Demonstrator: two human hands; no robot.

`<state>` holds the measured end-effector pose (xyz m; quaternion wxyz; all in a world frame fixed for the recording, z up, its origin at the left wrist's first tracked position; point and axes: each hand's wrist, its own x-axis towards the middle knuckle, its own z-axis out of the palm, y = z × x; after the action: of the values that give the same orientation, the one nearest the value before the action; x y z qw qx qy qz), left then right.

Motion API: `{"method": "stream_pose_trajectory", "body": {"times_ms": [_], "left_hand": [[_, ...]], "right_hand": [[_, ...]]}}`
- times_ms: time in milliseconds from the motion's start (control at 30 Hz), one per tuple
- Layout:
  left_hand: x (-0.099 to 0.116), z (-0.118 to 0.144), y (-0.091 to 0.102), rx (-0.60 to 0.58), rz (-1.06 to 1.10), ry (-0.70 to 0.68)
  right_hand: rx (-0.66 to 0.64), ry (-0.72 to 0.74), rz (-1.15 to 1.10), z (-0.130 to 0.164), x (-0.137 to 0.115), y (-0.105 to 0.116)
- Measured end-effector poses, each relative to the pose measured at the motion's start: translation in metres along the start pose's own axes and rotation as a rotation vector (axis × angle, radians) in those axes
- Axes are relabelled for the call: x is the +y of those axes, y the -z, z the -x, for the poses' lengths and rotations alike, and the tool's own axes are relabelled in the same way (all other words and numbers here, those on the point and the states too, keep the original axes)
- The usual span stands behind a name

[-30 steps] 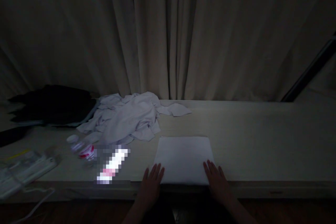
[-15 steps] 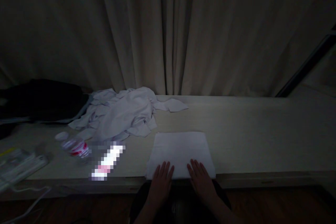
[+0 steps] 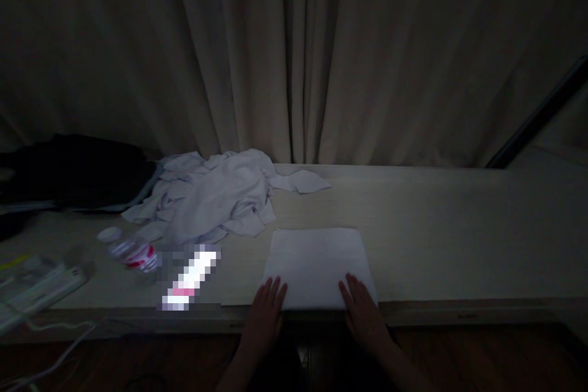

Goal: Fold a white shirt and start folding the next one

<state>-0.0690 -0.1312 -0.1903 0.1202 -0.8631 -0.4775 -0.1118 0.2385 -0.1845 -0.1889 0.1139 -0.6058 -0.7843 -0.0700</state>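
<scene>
This looks like a room in a home, dimly lit, most likely a bedroom or living space. Long pale curtains [image 3: 294, 55] hang in folds behind a light wooden table [image 3: 436, 226]. A heap of crumpled white clothes [image 3: 215, 196] lies on it beside a dark pile of clothing [image 3: 73, 165], with a plastic water bottle [image 3: 131, 251] and a power strip [image 3: 41, 285] near the front edge.

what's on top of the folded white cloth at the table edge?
Both flat hands: left hand on the folded white cloth's near-left corner, right hand on its near-right. Anything under the cloth is hidden.
</scene>
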Motion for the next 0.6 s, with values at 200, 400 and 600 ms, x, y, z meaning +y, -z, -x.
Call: {"method": "stream_pose_trajectory", "body": {"times_ms": [200,400,600], "left_hand": [[0.003,-0.002,0.001,-0.017,0.007,0.033],[0.007,-0.005,0.005,-0.097,-0.032,0.071],[0.005,-0.009,0.025,-0.214,0.084,0.084]], "right_hand": [[-0.026,-0.049,0.024,0.002,0.011,0.004],[0.04,-0.042,0.05,0.007,0.027,-0.011],[0.111,0.025,0.023,0.006,0.043,-0.023]]}}
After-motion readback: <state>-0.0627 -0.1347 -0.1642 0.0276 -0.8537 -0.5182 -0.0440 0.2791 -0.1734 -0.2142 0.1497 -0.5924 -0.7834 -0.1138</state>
